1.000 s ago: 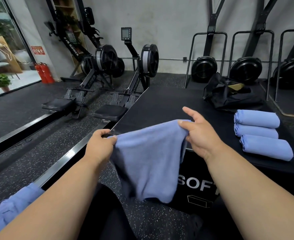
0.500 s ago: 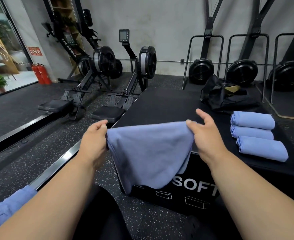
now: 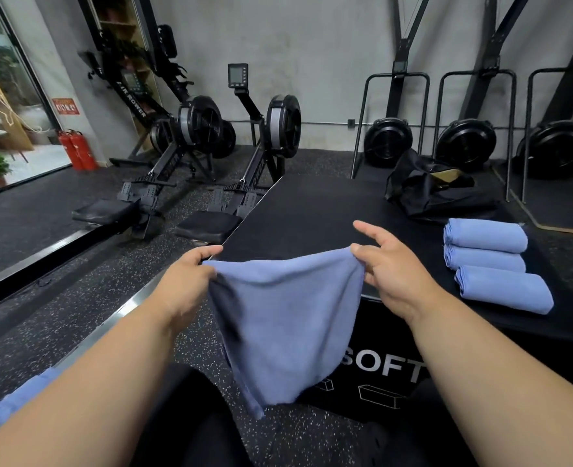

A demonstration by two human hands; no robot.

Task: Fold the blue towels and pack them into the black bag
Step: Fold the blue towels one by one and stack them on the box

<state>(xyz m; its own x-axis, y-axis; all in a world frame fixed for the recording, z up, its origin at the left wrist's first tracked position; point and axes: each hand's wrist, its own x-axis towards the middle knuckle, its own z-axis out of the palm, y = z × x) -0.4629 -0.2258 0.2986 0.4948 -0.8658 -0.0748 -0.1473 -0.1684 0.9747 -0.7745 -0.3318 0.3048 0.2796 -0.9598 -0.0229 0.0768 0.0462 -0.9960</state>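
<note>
A blue towel [image 3: 288,318] hangs in the air in front of the black soft box [image 3: 312,217]. My left hand [image 3: 185,278] pinches its left top corner and my right hand [image 3: 392,267] pinches its right top corner, index finger stretched out. Three folded blue towels [image 3: 490,261] lie side by side on the right of the box top. The black bag [image 3: 436,190] sits slumped at the far right of the box, its opening showing a tan lining. More blue cloth [image 3: 12,406] lies at my lower left.
Two rowing machines [image 3: 211,146] stand on the speckled floor to the left of the box. Fan bikes with metal rails [image 3: 463,143] line the back wall. Red fire extinguishers [image 3: 76,150] stand by the glass door at left.
My hands have spread further apart, stretching the towel's top edge wider. The towel now hangs longer and lower in front of the box.
</note>
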